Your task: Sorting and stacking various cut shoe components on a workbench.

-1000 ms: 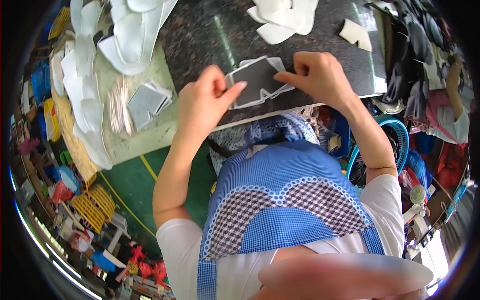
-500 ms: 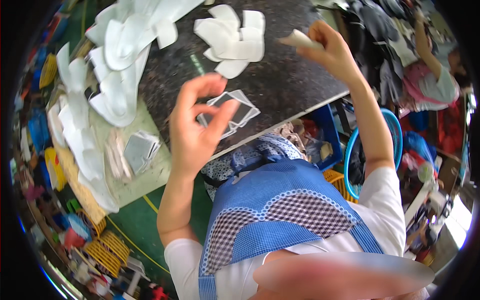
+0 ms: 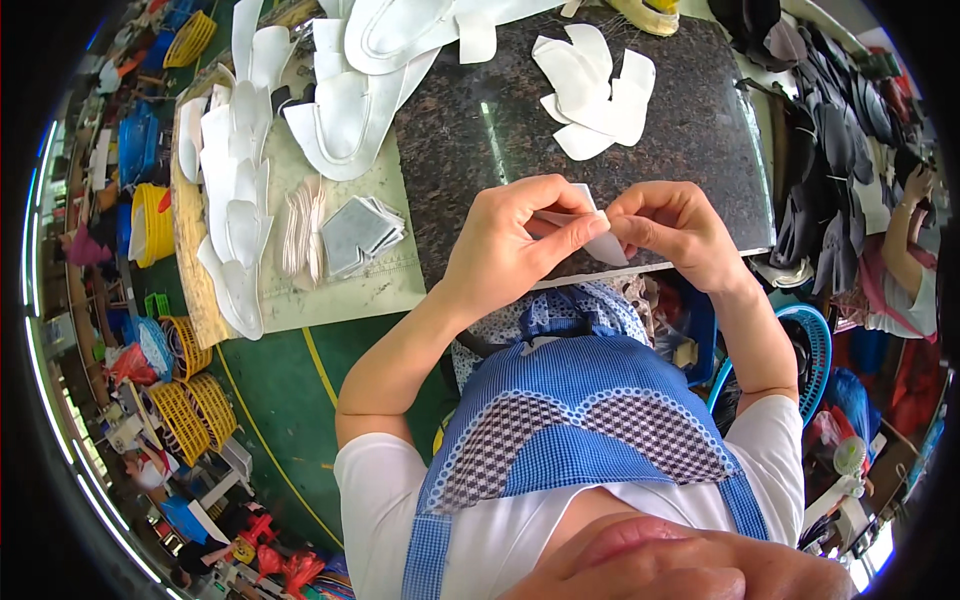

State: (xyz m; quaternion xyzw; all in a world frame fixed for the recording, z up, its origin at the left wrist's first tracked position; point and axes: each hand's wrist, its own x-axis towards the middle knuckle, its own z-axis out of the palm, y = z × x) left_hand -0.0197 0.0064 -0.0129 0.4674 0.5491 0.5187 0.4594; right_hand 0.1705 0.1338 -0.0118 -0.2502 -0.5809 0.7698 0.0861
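Both hands meet over the near edge of the dark speckled tabletop (image 3: 460, 130). My left hand (image 3: 520, 240) pinches a thin white-grey piece (image 3: 607, 249) between thumb and fingers. My right hand (image 3: 685, 235) is closed at its right side, fingertips pinching its upper edge. The fingers hide part of the piece, and whether it is one layer or several I cannot tell. Just beyond the hands lies a loose pile of white cut pieces (image 3: 595, 95) with rounded ends. The surface directly under my hands is partly hidden.
On the pale board (image 3: 375, 290) at left lie a stack of grey cut pieces (image 3: 362, 236), folded beige strips (image 3: 303, 232) and overlapping white curved pieces (image 3: 240, 210). Black pieces (image 3: 825, 150) hang at right. A blue-rimmed basket (image 3: 822, 350) stands below right, near another person (image 3: 905, 270).
My right hand has come in from the far right to meet my left hand. The small grey stack that lay under my left hand no longer shows there. The view has shifted.
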